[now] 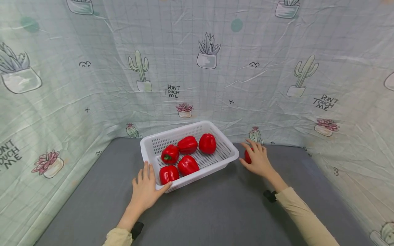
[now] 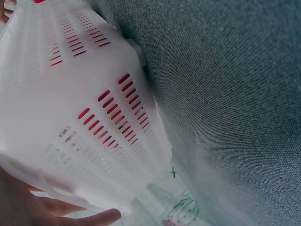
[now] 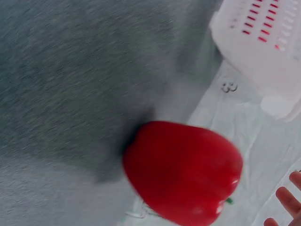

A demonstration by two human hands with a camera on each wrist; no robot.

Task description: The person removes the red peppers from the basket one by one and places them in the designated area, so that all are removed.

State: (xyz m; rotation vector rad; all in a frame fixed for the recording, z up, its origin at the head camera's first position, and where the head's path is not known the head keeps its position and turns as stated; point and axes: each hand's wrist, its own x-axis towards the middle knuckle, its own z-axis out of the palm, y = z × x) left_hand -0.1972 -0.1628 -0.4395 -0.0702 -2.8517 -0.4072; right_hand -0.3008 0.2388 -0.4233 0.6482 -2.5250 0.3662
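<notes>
A white perforated plastic basket [image 1: 200, 176] stands tilted across the grey surface with several red bell peppers [image 1: 188, 165] in it. My left hand [image 1: 144, 191] rests on its near left corner, fingers spread along the left rim and thumb on the front rim. In the left wrist view, straight fingers lie along the basket's wall [image 2: 47, 103]. Right of the basket, one more red bell pepper [image 3: 183, 169] sits on the surface. My right hand [image 1: 258, 160] is spread over that pepper and partly hides it in the head view. The right wrist view shows fingertips apart from it.
A grey surface [image 1: 209, 212] lies under everything. Cactus-printed cloth [image 1: 197, 85] hangs behind and at both sides, close beyond the basket and the lone pepper. Black wrist straps [image 1: 270, 196] sit at both cuffs.
</notes>
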